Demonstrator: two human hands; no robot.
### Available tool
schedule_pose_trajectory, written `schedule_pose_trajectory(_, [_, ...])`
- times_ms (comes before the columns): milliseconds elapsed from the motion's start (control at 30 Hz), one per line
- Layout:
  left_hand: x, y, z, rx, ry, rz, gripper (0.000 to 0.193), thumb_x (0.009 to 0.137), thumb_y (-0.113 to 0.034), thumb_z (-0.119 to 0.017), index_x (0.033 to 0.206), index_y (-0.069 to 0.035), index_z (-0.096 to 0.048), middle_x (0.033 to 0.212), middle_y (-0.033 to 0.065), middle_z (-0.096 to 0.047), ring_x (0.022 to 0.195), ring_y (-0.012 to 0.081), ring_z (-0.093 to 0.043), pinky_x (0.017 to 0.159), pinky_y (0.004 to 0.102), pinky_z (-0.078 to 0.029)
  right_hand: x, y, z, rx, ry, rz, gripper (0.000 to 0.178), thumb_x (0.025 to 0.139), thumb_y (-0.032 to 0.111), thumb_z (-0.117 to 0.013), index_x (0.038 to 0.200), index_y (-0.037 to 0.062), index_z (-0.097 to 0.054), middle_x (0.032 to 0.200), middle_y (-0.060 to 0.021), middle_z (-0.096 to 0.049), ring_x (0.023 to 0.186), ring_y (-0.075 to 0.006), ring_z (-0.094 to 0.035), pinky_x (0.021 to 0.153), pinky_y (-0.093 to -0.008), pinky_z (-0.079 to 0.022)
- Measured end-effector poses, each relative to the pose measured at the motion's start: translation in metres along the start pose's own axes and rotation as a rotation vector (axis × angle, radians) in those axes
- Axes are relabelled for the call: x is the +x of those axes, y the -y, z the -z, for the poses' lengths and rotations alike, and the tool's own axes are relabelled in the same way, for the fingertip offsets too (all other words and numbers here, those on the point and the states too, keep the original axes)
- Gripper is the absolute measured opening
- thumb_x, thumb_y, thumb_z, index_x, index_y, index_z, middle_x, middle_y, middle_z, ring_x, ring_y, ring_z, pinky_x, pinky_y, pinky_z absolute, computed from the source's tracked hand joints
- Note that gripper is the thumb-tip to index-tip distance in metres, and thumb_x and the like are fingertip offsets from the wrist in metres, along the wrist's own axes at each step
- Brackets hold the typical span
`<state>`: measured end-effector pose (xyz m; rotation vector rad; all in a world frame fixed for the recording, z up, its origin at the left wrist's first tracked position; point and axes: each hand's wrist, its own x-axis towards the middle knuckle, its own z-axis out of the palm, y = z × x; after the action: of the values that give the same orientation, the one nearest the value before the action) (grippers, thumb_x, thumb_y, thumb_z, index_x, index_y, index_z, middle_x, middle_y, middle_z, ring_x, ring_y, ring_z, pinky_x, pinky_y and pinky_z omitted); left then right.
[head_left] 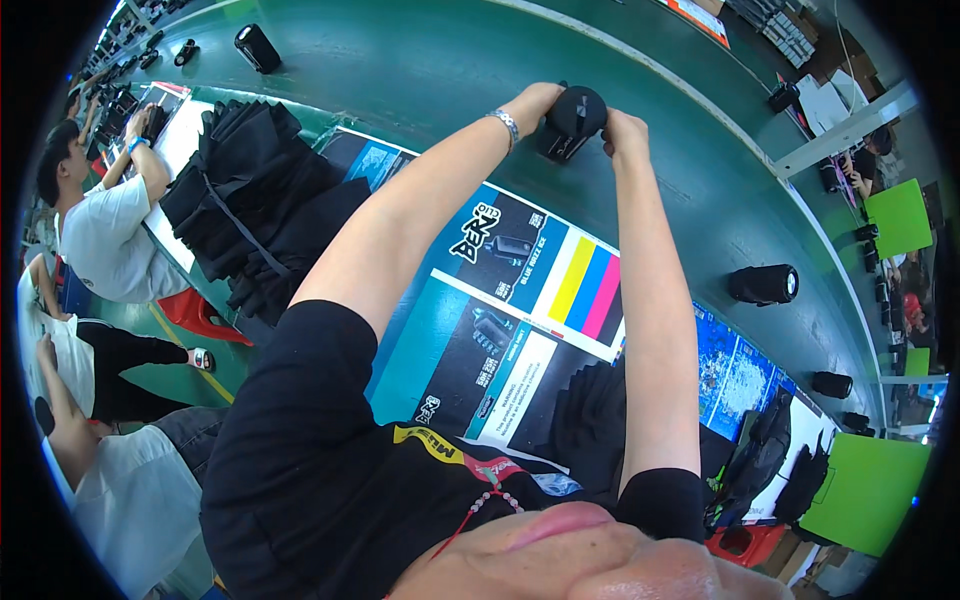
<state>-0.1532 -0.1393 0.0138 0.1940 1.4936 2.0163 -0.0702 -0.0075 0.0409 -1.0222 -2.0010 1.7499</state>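
Observation:
Both my arms reach out to a black cylindrical speaker (574,122) over the green conveyor belt (420,70). Its round end faces up toward me, and a short band or strap crosses it. My left hand (538,103) grips its left side, and my right hand (627,135) closes on its right side. The fingertips of both hands are partly hidden behind it. Printed sheets (500,245) with colour bars lie on the table between my forearms. Black cloth pieces (590,410) are heaped close to my body.
More black speakers stand or lie along the belt: one at far left (258,48), one at right (765,284), a smaller-looking one beyond (832,384). A big pile of black cloth bags (250,190) is at left. A co-worker in white (115,235) sits past it. A pale frame post (850,130) rises at right.

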Motion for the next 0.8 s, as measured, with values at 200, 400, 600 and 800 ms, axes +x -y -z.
schedule_pose_trajectory(200, [0.051, 0.042, 0.032, 0.928, -0.206, -0.508, 0.028, 0.089, -0.03, -0.051, 0.091, -0.012, -0.071, 0.111, 0.0102, -0.065, 0.112, 0.0335, -0.054, 0.099, 0.0501, -0.032, -0.004, -0.014, 0.0, -0.046, 0.016, 0.113, 0.016, 0.071, 0.013, -0.062, 0.073, -0.0018, -0.068, 0.064, -0.0115, -0.06, 0.052, -0.0206, -0.055, 0.05, -0.0333, -0.042])
schedule_pose_trajectory(400, [0.042, 0.087, 0.033, 1.228, -0.427, -0.704, 0.036, 0.09, -0.036, -0.052, 0.087, -0.007, -0.074, 0.133, 0.0111, -0.052, 0.133, 0.033, -0.034, 0.111, 0.0521, -0.015, 0.015, -0.058, -0.001, -0.467, -0.151, 0.116, 0.024, 0.073, 0.018, -0.056, 0.087, 0.0083, -0.073, 0.096, -0.0188, -0.068, 0.097, -0.0352, -0.064, 0.087, -0.0398, -0.048])
schedule_pose_trajectory(600, [0.041, 0.085, 0.019, 1.276, -0.461, -0.726, 0.032, 0.088, -0.036, -0.055, 0.087, -0.01, -0.074, 0.133, 0.012, -0.051, 0.132, 0.0311, -0.034, 0.11, 0.0512, -0.015, 0.016, -0.054, 0.012, -0.567, -0.129, 0.104, 0.026, 0.075, 0.02, -0.055, 0.093, 0.0127, -0.073, 0.098, -0.0167, -0.068, 0.097, -0.0348, -0.064, 0.087, -0.0415, -0.049])
schedule_pose_trajectory(800, [0.038, 0.074, 0.007, 1.18, -0.45, -0.702, 0.031, 0.082, -0.034, -0.061, 0.102, -0.012, -0.072, 0.133, 0.0172, -0.049, 0.13, 0.0328, -0.038, 0.11, 0.0499, -0.017, 0.003, -0.042, 0.021, -0.677, -0.183, 0.197, 0.024, 0.077, 0.023, -0.055, 0.092, 0.0133, -0.072, 0.098, -0.016, -0.068, 0.097, -0.0354, -0.064, 0.085, -0.0433, -0.05])
